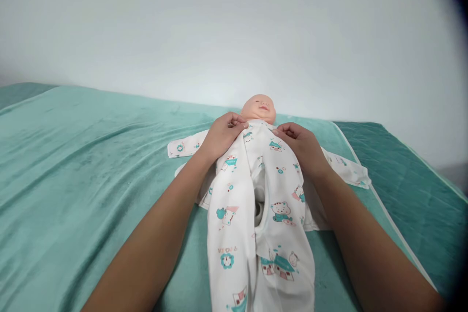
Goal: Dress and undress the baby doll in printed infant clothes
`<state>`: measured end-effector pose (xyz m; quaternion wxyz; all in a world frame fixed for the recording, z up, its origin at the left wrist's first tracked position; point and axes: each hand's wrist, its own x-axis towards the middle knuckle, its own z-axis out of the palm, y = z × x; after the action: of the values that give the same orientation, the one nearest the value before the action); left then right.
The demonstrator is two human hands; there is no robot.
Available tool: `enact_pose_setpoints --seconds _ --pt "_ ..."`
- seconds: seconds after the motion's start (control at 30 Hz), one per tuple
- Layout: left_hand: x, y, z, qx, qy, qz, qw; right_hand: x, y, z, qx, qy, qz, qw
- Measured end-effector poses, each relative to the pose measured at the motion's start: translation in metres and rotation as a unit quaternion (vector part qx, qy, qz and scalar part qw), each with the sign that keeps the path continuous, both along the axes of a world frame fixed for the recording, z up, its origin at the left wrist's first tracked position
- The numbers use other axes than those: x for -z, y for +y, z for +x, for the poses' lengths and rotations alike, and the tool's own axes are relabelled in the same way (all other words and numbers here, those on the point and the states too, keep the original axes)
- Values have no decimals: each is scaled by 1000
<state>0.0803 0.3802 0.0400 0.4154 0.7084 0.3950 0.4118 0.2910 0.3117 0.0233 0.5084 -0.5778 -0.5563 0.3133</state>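
A baby doll (259, 107) lies on its back with its bald head toward the wall. White baby pants (285, 180), printed with teal and pink bears and houses, lie over its body, the upper edge near the neck and an open gap at the crotch. My left hand (224, 134) pinches the upper edge on the left, close to the chin. My right hand (298, 144) has its fingers closed on the upper edge at the right. A matching baby top (349, 170) is spread beneath, its sleeves reaching out sideways. The doll's limbs are hidden.
A light teal blanket (109, 156) with wrinkles on the left covers the surface. Darker green quilted cloth (409, 190) shows past its pale-edged right border. A plain white wall (219, 29) rises behind the doll's head.
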Motion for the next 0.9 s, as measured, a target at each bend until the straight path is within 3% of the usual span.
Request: enact_pose_setpoints --seconds 0.17,0.3,0.57,0.7,0.9 --pt "-8 -3 -12 6 111 90 990 -4 -4 8 -30 -111 77 990" --pt "-6 1 -14 24 123 112 986 -1 -2 14 -78 -114 41 989" --pt "2 16 -3 -69 205 94 972 2 17 10 80 -199 -16 977" --pt "4 20 1 -105 225 114 962 2 23 9 112 -211 -34 971" --pt "8 21 2 -106 228 130 959 6 26 9 120 -202 -37 971"
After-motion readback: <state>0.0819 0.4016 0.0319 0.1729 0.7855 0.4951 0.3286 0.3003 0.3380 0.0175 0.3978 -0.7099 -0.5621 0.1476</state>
